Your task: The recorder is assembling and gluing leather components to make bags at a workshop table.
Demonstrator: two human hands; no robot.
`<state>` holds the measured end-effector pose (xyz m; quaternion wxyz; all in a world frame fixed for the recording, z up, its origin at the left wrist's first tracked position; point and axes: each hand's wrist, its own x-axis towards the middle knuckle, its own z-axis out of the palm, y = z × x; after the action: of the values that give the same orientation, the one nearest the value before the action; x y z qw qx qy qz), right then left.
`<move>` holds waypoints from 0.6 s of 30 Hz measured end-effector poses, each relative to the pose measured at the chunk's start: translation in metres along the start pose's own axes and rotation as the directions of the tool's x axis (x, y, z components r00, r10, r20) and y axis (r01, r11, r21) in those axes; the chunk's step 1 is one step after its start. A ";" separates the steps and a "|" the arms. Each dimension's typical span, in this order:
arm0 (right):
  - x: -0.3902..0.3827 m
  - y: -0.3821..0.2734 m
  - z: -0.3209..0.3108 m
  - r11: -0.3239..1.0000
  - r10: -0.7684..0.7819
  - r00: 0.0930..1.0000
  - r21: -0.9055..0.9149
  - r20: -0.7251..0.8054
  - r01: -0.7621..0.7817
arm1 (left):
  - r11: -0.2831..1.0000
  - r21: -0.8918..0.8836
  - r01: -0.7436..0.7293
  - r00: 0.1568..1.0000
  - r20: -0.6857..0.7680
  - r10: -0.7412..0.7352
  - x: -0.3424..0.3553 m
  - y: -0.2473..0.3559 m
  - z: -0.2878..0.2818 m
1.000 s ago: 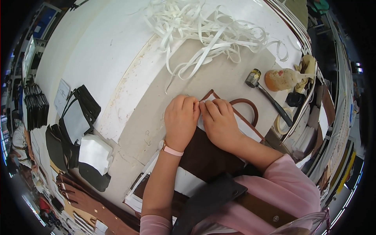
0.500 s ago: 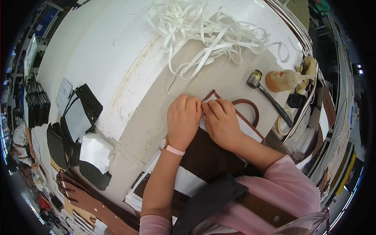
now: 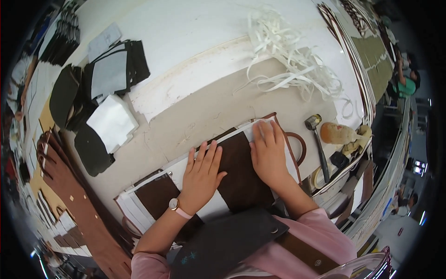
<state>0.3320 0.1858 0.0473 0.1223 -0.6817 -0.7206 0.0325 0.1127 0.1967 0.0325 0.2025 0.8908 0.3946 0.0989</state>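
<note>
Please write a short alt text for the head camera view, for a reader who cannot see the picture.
A person in pink sleeves presses the left hand and right hand flat on a dark brown panel edged with white strips, on a beige worktable. A hammer lies to the right, tangled white strips beyond.

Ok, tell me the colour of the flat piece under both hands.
Dark brown panel, edged by white sheets; left hand and right hand press flat on it. Head view shows it.
</note>
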 end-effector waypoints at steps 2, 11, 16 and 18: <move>-0.003 -0.004 0.007 0.994 -0.109 0.991 0.006 0.079 0.109 | 0.995 0.011 0.098 0.995 0.021 -0.098 -0.019 -0.003 -0.005; 0.009 -0.013 0.012 0.980 -0.114 0.992 0.173 0.061 0.102 | 0.981 0.056 0.186 0.981 -0.059 -0.183 -0.044 -0.014 -0.016; 0.002 -0.062 0.017 0.956 -0.261 0.961 0.161 0.094 0.244 | 0.991 -0.014 0.132 0.988 -0.075 -0.132 -0.045 -0.016 -0.013; 0.002 -0.051 0.026 0.954 -0.280 0.958 0.123 0.059 0.272 | 0.991 -0.036 0.131 0.988 -0.084 -0.133 -0.051 -0.017 -0.012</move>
<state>0.2764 0.1878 0.0336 0.1367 -0.5645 -0.8099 0.0822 0.0631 0.1728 0.0346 0.2051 0.8544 0.4595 0.1295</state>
